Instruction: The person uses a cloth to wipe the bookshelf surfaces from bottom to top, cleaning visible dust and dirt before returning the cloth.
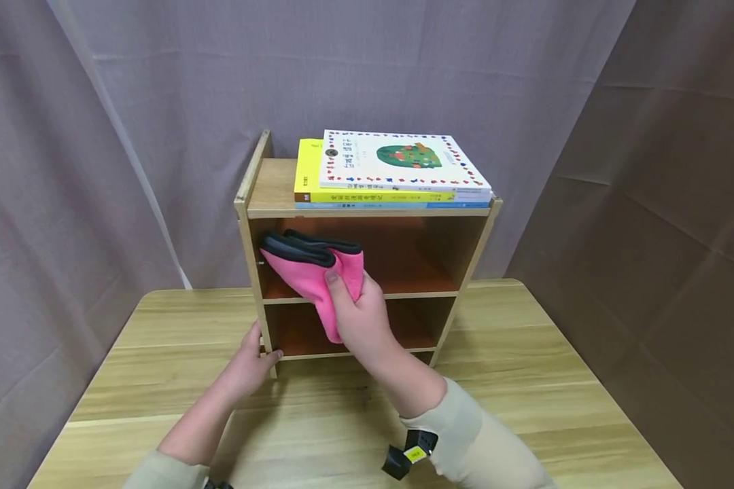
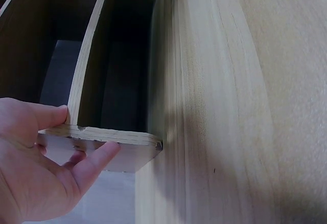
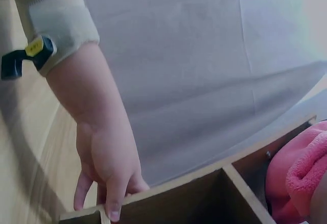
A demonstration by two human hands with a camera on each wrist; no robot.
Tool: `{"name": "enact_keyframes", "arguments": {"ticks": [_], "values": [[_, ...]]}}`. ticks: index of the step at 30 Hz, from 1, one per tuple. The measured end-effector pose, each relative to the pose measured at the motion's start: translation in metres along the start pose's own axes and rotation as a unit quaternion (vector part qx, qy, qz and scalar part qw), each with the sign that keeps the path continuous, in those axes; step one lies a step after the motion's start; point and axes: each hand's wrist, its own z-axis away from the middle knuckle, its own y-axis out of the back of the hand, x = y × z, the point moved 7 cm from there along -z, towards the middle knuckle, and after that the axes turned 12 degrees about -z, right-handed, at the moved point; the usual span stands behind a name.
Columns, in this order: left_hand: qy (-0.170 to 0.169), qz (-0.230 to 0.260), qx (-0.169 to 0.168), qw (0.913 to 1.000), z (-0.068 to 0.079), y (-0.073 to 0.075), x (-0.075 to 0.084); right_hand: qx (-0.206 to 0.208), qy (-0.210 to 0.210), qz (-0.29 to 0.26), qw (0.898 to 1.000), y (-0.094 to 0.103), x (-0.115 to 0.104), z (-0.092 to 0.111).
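A pink cloth with black edging (image 1: 306, 272) is bunched in my right hand (image 1: 367, 319), thumb on top, in front of the upper compartment of a small wooden shelf (image 1: 367, 296). The cloth's upper left part reaches the inner side of the left panel. In the right wrist view the pink cloth (image 3: 296, 178) shows at the right edge, beside that panel. My left hand (image 1: 251, 367) grips the shelf's left side panel low down. The left wrist view shows the left hand (image 2: 51, 168) with its thumb on the front edge and other fingers along the panel's outer face.
Several books (image 1: 397, 166) lie stacked on the shelf's top, a white one uppermost, above yellow and blue ones. The shelf stands on a wooden table (image 1: 177, 353). Grey curtains (image 1: 404, 68) hang behind and at the sides.
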Motion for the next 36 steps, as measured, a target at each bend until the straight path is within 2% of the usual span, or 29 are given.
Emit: {"name": "enact_keyframes", "arguments": {"ticks": [11, 17, 21, 24, 29, 36], "values": [[0.004, 0.001, -0.001, 1.0000, -0.001, 0.001, 0.000, -0.008, 0.030, -0.036, 0.999, -0.005, -0.016, 0.010], [0.005, 0.002, 0.002, 1.0000, -0.002, 0.000, -0.001, -0.026, 0.056, -0.042, 0.997, -0.008, -0.022, 0.009], [0.001, 0.004, 0.002, 1.0000, -0.001, 0.000, 0.000, -0.016, 0.075, -0.043, 0.996, -0.009, -0.023, 0.006], [0.000, 0.005, 0.004, 1.0000, -0.001, 0.000, 0.001, -0.017, 0.102, -0.050, 0.993, -0.014, -0.025, 0.001], [-0.005, 0.005, 0.005, 1.0000, -0.002, 0.000, 0.000, -0.042, 0.161, -0.040, 0.985, -0.026, -0.026, -0.007], [-0.007, 0.009, 0.000, 0.9999, -0.003, 0.000, 0.000, -0.058, 0.246, 0.051, 0.966, -0.038, -0.018, -0.015]]}}
